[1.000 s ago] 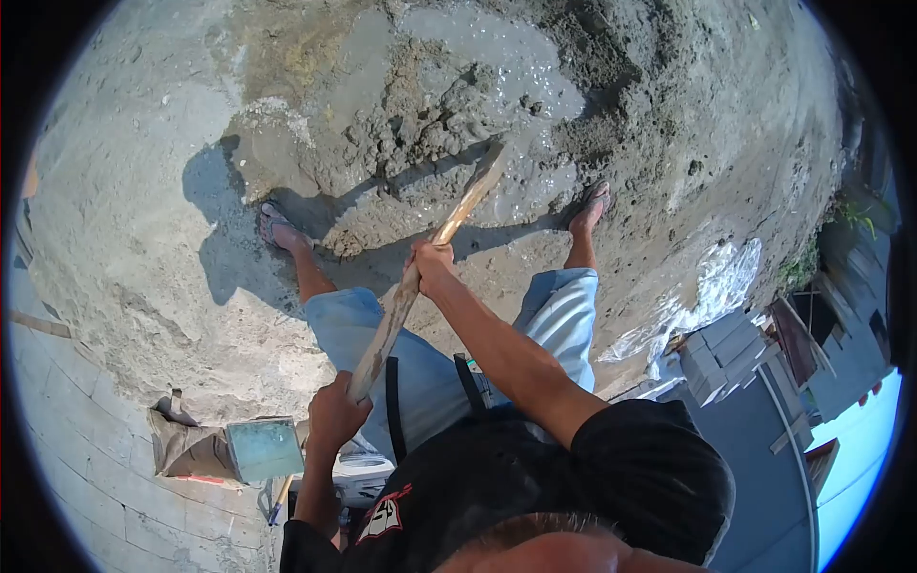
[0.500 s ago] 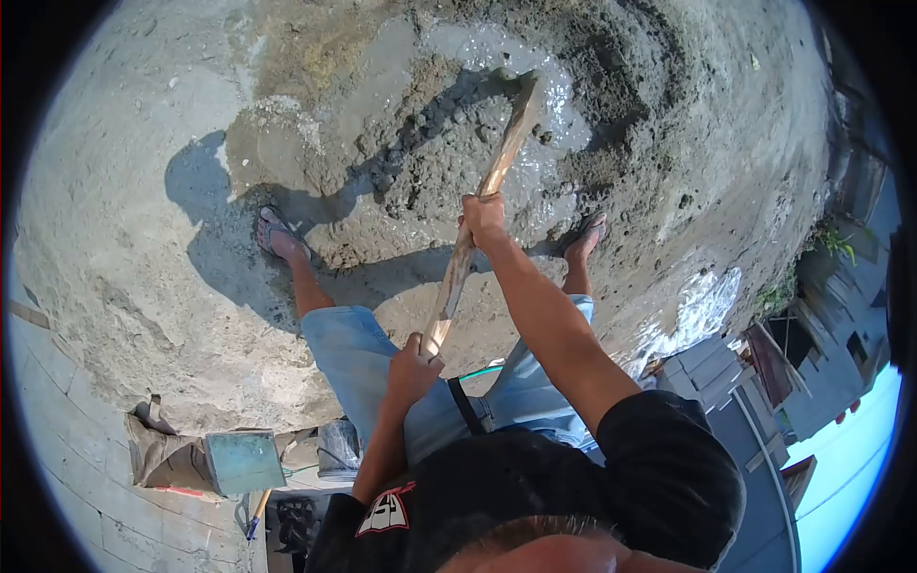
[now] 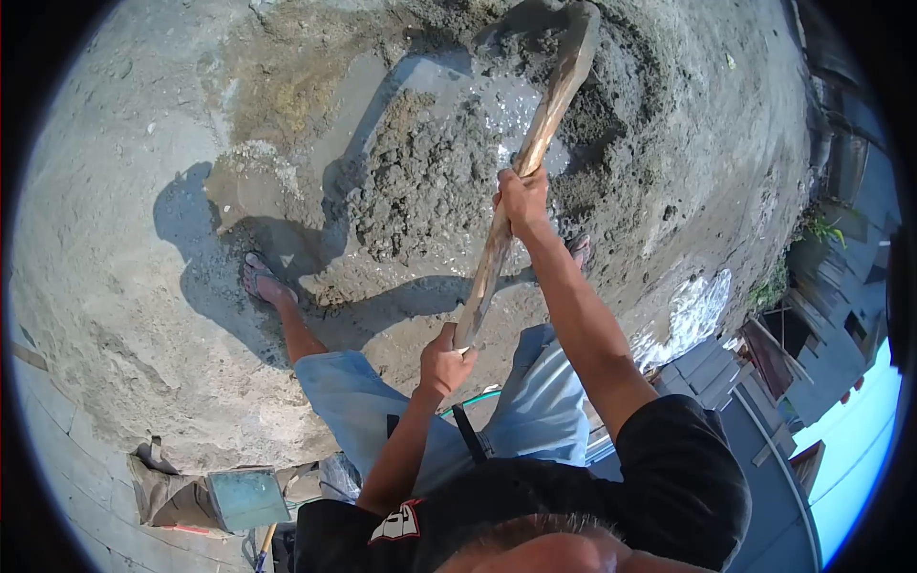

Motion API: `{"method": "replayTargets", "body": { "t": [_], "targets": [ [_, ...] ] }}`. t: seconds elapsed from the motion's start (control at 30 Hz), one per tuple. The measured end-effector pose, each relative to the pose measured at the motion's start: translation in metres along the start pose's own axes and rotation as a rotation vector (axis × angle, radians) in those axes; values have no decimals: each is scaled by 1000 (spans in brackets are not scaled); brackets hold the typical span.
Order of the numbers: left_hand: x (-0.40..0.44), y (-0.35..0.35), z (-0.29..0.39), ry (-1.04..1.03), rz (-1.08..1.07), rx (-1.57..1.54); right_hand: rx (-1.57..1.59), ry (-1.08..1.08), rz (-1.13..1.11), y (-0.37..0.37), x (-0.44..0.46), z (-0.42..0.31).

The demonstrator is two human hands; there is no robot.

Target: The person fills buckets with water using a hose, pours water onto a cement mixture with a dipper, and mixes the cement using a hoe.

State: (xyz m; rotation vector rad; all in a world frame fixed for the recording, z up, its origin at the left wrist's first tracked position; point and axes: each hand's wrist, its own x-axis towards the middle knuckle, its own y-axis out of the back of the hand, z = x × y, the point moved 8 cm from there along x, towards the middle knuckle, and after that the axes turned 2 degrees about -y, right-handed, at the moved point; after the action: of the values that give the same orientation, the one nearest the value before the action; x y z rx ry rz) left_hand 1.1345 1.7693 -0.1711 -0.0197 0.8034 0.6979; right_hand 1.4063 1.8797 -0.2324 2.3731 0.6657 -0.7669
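Note:
A long wooden-handled hoe (image 3: 543,134) slants across the middle, its far end smeared grey and raised over the mud mix. My left hand (image 3: 446,366) is wrapped round the near end of the handle, in front of my thighs. Farther up the shaft my right hand (image 3: 524,199) grips it with the arm stretched out. The blade is partly cut off at the top edge and shaded, so its shape is hard to make out. Below the handle lies a heap of wet grey mortar (image 3: 420,181), lumpy, with shiny water beside it.
My sandaled left foot (image 3: 264,279) stands left of the heap; my right foot (image 3: 580,250) is partly hidden behind my arm. A greenish box (image 3: 248,498) sits at lower left. Grey blocks (image 3: 702,368) and a white sheet (image 3: 697,307) lie to the right.
Both hands have moved right, and the hoe has risen out of the wet mix toward the top edge. My right forearm now hides more of my right foot.

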Motion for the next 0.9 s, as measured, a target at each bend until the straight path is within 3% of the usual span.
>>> {"method": "replayTargets", "body": {
  "t": [0.1, 0.17, 0.23, 0.33, 0.4, 0.53, 0.57, 0.6, 0.73, 0.8, 0.83, 0.9],
  "targets": [
    [141, -10, 42, -32, 0, -126, -75, 284, 32, -12, 117, -82],
    [164, -24, 48, -10, 11, -141, -380, 229, 23, -24, 175, -86],
    [151, -38, 39, 143, -29, -284, -455, 149, 23, -30, 168, -46],
    [105, -37, 15, 68, 59, -297, -597, 32, 62, -30, 134, 3],
    [62, -49, -12, 164, 1, -278, -569, -109, -35, -28, 94, 37],
    [-11, -36, -26, 233, 23, -210, -500, -3, 33, -11, 59, 142],
    [-34, -41, -34, 260, 5, -194, -433, -104, -14, -4, 27, 140],
    [-53, -48, -40, 287, -14, -182, -370, -204, -61, 3, -6, 130],
    [-74, -71, -48, 294, -31, -246, -278, -190, -86, 17, -36, 98],
    [-18, -67, -29, 137, 16, -217, -290, 127, -19, 13, 9, 52],
    [19, -62, -15, 74, 50, -233, -290, 44, -25, 0, 17, -4],
    [101, -42, 22, 69, 79, -259, -415, 229, 19, -22, 85, -56]
  ]
}}
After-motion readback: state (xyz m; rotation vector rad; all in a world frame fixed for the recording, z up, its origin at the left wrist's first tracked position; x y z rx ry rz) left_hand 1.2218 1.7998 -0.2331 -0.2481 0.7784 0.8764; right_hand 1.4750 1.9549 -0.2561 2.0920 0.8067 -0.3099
